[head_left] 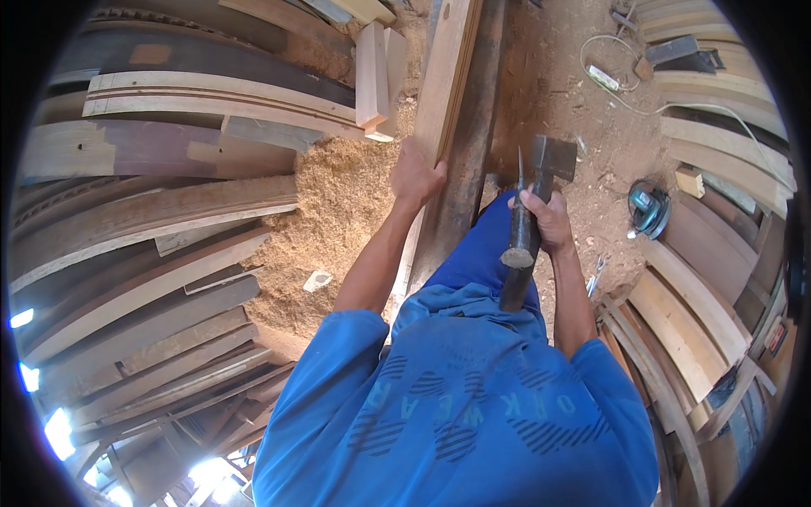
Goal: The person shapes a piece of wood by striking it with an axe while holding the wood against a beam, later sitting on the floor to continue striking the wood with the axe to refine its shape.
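My left hand (414, 175) is closed over the near part of a long, pale wooden beam (448, 72) with grooves along its side. The beam lies on a dark timber (480, 101) that runs away from me. My right hand (553, 221) grips two tools together, just right of my thigh. One is a hammer (555, 158) with a blocky dark metal head and a dark handle. The other looks like a chisel (521, 232), its thin blade pointing away and its worn, round handle end toward me. My right palm is hidden.
Stacked boards (203, 148) fill the left side, beside a heap of sawdust (338, 190). Short wood pieces (372, 80) stand by the beam. To the right are a teal power tool (649, 209), a white power strip (603, 78) with a cord, and more planks (688, 334).
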### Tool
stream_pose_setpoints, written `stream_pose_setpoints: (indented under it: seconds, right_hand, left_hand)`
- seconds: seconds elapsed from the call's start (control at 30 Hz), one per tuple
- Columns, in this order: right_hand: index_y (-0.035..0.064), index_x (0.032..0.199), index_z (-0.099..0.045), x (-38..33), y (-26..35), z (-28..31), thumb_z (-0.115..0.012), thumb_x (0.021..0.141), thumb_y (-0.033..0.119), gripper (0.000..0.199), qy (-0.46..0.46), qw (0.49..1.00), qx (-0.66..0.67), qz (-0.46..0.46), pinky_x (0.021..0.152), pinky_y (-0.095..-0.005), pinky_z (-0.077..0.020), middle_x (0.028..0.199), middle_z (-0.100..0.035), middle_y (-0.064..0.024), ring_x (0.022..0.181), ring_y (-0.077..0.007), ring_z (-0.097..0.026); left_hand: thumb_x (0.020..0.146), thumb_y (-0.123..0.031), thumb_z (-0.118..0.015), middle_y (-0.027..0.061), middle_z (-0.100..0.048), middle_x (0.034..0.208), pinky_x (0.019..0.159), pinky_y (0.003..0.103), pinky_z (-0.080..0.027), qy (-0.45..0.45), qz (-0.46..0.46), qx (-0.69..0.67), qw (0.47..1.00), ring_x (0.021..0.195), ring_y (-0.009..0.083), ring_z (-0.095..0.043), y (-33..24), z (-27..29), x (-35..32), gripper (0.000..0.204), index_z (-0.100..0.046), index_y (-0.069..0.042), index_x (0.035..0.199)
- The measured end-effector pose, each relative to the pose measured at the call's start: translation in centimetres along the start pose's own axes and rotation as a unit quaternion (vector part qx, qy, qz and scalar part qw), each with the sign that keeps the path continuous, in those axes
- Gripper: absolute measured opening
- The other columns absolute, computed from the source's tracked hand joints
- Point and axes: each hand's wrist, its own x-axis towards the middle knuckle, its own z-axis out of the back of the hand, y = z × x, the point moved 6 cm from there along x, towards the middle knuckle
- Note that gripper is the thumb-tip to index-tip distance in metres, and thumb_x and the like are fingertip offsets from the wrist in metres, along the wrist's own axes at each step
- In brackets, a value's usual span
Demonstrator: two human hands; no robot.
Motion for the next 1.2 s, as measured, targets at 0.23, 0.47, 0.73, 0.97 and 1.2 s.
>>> stream_pose_setpoints:
  seconds: [0.23, 0.47, 0.73, 0.97, 1.2]
  right_hand:
    - [0.0011, 0.091, -0.068, -1.5, -1.5, -4.1, -0.072, 0.089, 0.037, 0.037, -0.045, 0.997, -0.031, 0.058, 0.059, -0.0272, -0.0494, 0.078, -0.066, -0.0055, 0.063, -0.0104, -0.059]
    - [-0.0008, 0.090, -0.071, -11.0, -1.9, -9.1, -0.070, 0.089, 0.041, 0.042, -0.128, 0.981, -0.063, 0.134, 0.058, -0.0269, -0.0493, 0.074, -0.065, -0.0042, 0.060, -0.0104, -0.059]
    - [-0.0010, 0.102, -0.066, -20.5, -2.3, -12.4, -0.075, 0.088, 0.030, 0.035, -0.234, 0.951, -0.059, 0.194, 0.063, -0.0298, -0.0563, 0.085, -0.069, -0.0090, 0.071, -0.0149, -0.067]
    - [-0.0009, 0.097, -0.066, -22.8, -0.5, -17.4, -0.069, 0.096, 0.029, 0.030, -0.176, 0.900, -0.133, 0.376, 0.061, -0.0275, -0.0516, 0.082, -0.068, -0.0048, 0.070, -0.0110, -0.062]
    - [-0.0004, 0.092, -0.061, -24.8, -4.1, -19.9, -0.070, 0.093, 0.030, 0.031, -0.158, 0.885, -0.204, 0.388, 0.061, -0.0283, -0.0500, 0.072, -0.064, -0.0048, 0.065, -0.0125, -0.062]
  left_hand:
    - [0.081, -0.038, -0.071, 0.0307, -0.062, 0.115, 0.091, 0.052, -0.051, 0.004, -0.018, -0.032, 0.999, 0.105, 0.0475, -0.064, 1.0, -0.5, 0.2, 0.064, -0.045, 0.003, 0.122]
    - [0.079, -0.039, -0.072, 0.0359, -0.051, 0.132, 0.103, 0.054, -0.043, -0.086, -0.161, -0.197, 0.963, 0.121, 0.0503, -0.053, 2.3, -0.1, -0.4, 0.087, -0.035, 0.008, 0.142]
    - [0.065, -0.015, -0.075, 0.0273, -0.039, 0.149, 0.112, 0.056, -0.030, 0.000, -0.734, -0.261, 0.627, 0.138, 0.0462, -0.036, -0.9, 8.8, -27.2, 0.072, -0.053, -0.009, 0.134]
    - [0.077, 0.000, -0.074, 0.0124, -0.069, 0.104, 0.089, 0.038, -0.053, 0.125, -0.626, -0.548, 0.540, 0.098, 0.0225, -0.068, -0.1, 14.3, -28.7, 0.030, -0.059, -0.004, 0.104]
    - [0.090, -0.001, -0.071, 0.0011, -0.062, 0.078, 0.063, 0.026, -0.053, 0.115, -0.441, -0.590, 0.666, 0.070, 0.0080, -0.063, 4.7, 14.5, -23.2, 0.023, -0.052, -0.004, 0.102]
